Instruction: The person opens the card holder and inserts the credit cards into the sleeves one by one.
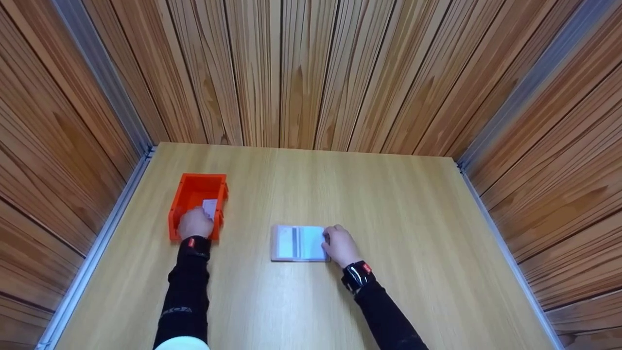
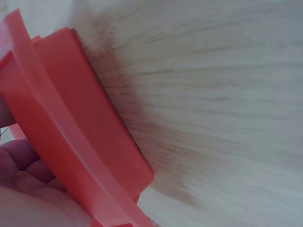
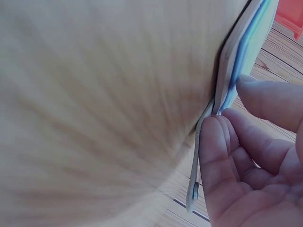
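Observation:
An orange bin (image 1: 200,181) stands on the left of the table, with my left hand (image 1: 195,223) reaching in over its front. Beside that hand's thumb side is a pale lavender card (image 1: 210,208) inside the bin. Its fingers look bent in the left wrist view, but the bin's wall (image 2: 90,127) hides their tips and whether they hold the card. At the table's middle a card holder (image 1: 286,243) lies open, showing shiny pale blue pages. My right hand (image 1: 341,245) pinches its right edge, the thumb (image 3: 265,97) on the page side. A strap with a snap button (image 3: 195,189) hangs by the fingers.
The wooden table (image 1: 413,209) is bounded by a plank wall (image 1: 299,73) at the back and plank walls at both sides. Metal rails (image 1: 102,262) run along the table's side edges. A white round thing (image 1: 182,343) shows at the bottom edge.

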`<state>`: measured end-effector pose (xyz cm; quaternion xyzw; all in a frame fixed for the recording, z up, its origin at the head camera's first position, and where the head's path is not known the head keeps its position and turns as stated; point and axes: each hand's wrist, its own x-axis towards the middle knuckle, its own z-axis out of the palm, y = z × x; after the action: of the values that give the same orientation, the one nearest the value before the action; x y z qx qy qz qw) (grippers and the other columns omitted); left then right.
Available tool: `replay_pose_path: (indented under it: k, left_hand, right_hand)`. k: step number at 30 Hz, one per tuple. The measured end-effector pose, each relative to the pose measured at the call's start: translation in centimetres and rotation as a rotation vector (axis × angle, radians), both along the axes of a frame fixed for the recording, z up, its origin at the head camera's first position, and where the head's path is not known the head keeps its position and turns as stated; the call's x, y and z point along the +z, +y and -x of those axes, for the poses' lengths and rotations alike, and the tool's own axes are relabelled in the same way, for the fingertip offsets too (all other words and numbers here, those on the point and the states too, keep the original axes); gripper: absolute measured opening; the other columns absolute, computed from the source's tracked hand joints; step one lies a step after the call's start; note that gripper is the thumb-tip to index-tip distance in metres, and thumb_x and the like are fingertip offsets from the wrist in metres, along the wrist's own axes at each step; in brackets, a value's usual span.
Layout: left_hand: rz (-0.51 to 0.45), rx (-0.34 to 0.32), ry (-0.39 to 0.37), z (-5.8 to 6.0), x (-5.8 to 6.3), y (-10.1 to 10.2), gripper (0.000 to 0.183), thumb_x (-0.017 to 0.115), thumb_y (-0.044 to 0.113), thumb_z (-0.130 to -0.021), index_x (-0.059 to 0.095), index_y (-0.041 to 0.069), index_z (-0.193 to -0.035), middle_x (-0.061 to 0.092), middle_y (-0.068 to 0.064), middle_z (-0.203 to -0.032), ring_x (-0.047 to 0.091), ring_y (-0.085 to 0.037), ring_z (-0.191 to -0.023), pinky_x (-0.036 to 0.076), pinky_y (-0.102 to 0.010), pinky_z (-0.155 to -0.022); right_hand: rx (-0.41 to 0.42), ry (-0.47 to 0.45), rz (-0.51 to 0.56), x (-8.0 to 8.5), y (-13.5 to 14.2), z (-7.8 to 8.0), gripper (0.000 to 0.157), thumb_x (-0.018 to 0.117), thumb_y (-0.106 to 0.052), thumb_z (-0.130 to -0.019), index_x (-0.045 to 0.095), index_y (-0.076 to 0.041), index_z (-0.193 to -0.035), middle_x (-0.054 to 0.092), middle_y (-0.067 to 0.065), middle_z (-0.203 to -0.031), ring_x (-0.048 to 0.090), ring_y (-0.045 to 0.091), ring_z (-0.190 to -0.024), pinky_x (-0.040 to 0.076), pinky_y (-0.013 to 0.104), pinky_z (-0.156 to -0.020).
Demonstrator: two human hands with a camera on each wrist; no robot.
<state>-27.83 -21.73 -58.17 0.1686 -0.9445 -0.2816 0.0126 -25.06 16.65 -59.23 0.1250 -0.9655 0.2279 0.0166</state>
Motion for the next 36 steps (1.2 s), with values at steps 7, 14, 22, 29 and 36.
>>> replay_pose_path:
  k: [7,14,22,29,36]
  left_hand:
    - [-0.045,0.041,0.011,0.2,-0.2,-0.1,0.009,0.056,0.007,-0.087,0.061,0.0,-0.089,0.063,-0.02,-0.087,0.059,-0.039,-0.084,0.046,-0.049,-0.073]
    - [-0.101,0.055,-0.008,0.1,0.3,-0.2,0.013,0.054,0.008,-0.088,0.062,-0.002,-0.092,0.064,-0.022,-0.093,0.058,-0.039,-0.086,0.045,-0.049,-0.074]
    - [-0.14,0.047,-0.023,0.3,1.2,-0.3,0.022,0.052,0.007,-0.087,0.064,-0.007,-0.098,0.065,-0.024,-0.094,0.058,-0.039,-0.084,0.047,-0.049,-0.076]
    - [-0.132,0.061,0.031,0.4,1.1,-0.5,0.018,0.053,0.006,-0.086,0.064,-0.007,-0.091,0.065,-0.023,-0.085,0.057,-0.038,-0.077,0.044,-0.046,-0.068]
    - [-0.173,0.084,0.047,0.3,1.2,-0.4,0.031,0.055,0.005,-0.091,0.062,-0.011,-0.116,0.065,-0.029,-0.109,0.06,-0.042,-0.097,0.047,-0.05,-0.086]
  right_hand:
    - [-0.01,-0.016,-0.014,0.0,0.0,0.0,0.025,0.076,-0.008,-0.084,0.068,0.002,-0.106,0.061,0.013,-0.099,0.061,0.029,-0.092,0.05,0.042,-0.084]
    - [-0.015,-0.024,-0.012,-0.1,0.0,0.1,0.026,0.076,-0.007,-0.084,0.067,0.003,-0.106,0.06,0.012,-0.099,0.061,0.028,-0.092,0.05,0.042,-0.084]
    - [-0.008,-0.023,-0.002,-0.1,0.0,0.1,0.027,0.075,-0.007,-0.084,0.066,0.004,-0.107,0.06,0.014,-0.099,0.061,0.029,-0.091,0.05,0.043,-0.084]
    - [-0.005,-0.004,0.003,0.0,0.0,0.0,0.026,0.076,-0.006,-0.083,0.067,0.003,-0.105,0.061,0.014,-0.099,0.061,0.03,-0.091,0.05,0.043,-0.084]
    - [-0.001,0.003,0.007,0.0,0.0,0.0,0.026,0.076,-0.006,-0.082,0.067,0.003,-0.104,0.061,0.014,-0.098,0.061,0.03,-0.091,0.05,0.043,-0.084]
